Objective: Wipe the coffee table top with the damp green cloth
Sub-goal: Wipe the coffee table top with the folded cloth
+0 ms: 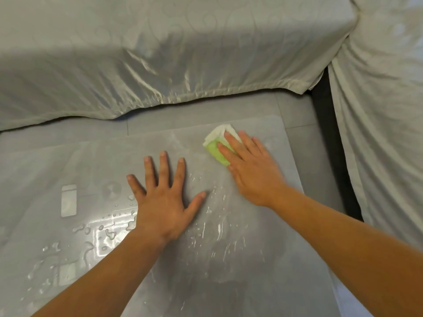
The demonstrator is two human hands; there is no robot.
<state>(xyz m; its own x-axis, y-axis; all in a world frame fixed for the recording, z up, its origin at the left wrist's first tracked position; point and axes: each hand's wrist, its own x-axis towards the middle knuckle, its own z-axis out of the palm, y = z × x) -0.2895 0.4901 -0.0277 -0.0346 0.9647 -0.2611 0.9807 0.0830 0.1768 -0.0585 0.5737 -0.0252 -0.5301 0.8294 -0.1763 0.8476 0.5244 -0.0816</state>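
Note:
The glass coffee table top fills the lower part of the head view, with water drops and wet streaks across it. A folded green and white cloth lies near the table's far right corner. My right hand presses flat on the cloth, fingers covering its right half. My left hand rests flat on the glass at the centre, fingers spread, holding nothing.
A sofa under a pale grey cover runs along the far side, and a second covered section stands at the right. Grey floor tiles show between table and sofa. A dark gap runs along the right sofa's base.

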